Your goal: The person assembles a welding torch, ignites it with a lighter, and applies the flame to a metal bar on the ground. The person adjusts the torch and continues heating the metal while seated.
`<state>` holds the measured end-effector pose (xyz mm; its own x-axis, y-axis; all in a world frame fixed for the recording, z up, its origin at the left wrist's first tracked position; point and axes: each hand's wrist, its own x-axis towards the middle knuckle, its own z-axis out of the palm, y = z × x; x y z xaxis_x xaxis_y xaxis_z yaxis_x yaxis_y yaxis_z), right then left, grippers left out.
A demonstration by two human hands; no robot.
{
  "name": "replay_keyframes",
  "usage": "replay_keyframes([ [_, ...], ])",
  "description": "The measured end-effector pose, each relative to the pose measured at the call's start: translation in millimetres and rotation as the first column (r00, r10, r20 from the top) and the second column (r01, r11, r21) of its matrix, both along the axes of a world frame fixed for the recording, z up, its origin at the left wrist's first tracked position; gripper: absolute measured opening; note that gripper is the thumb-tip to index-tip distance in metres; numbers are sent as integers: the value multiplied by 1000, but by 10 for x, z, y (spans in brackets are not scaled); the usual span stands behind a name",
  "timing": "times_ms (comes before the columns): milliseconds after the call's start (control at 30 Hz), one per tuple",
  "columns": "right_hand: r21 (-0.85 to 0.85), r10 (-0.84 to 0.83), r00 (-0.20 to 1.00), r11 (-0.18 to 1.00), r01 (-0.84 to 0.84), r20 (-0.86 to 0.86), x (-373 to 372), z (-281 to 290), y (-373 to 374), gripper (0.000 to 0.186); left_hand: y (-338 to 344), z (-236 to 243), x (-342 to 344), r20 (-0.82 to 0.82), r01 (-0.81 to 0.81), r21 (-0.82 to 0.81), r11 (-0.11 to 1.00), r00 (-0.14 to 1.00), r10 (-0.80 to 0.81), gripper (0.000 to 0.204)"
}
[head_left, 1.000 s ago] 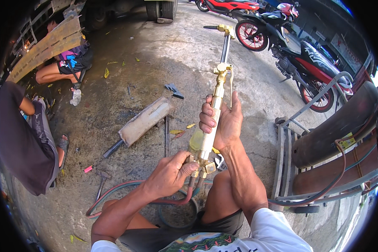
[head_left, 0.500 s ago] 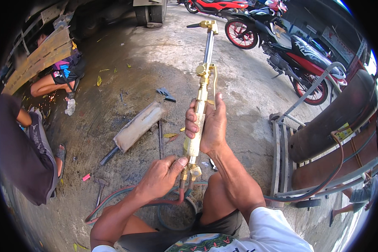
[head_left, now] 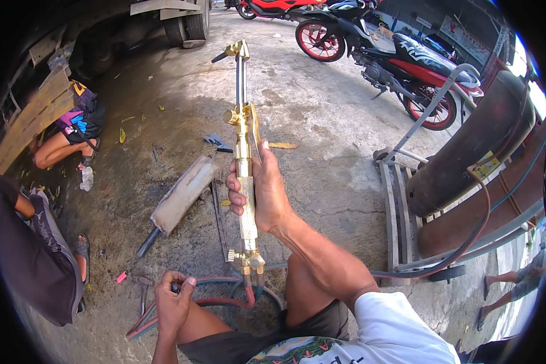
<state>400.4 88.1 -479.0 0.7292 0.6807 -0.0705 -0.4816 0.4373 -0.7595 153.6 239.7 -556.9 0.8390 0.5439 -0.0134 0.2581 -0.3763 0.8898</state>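
A brass cutting torch stands nearly upright in front of me, its angled head and dark tip pointing left at the top. My right hand is wrapped round its handle, below the long brass lever. Red and green hoses run from the valve end at its bottom. My left hand is apart from the torch, over my left knee. Its fingers are closed on a small dark object, mostly hidden, whose kind I cannot make out.
A greyish metal box-like piece lies on the concrete. A hammer and pink piece lie left. Two people crouch at left. Gas cylinders lean on a cart at right; a motorcycle stands behind.
My left hand has left the valve end of the torch and moved down and left, now showing a small dark object. The torch and right hand have shifted left in view.
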Motion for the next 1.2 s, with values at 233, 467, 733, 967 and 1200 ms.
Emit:
replay_keyframes([
  [233,31,11,1000,999,-11,-11,-2,-3,35,71,135,141,36,-404,326,237,915,890,-213,46],
  [467,72,4,1000,997,-3,-13,-58,33,-8,73,709,550,982,104,-55,274,960,994,28,39],
  [733,125,74,996,990,-67,-47,-150,99,83,73,1233,1113,2255,213,-147,390,909,975,66,33],
  [967,143,104,993,985,-95,-60,-151,149,24,75,1223,1200,2766,189,-176,232,957,973,133,27],
  [1200,197,165,983,969,-145,-85,-150,112,29,77,1197,1380,3193,304,-144,-15,990,942,141,31],
])
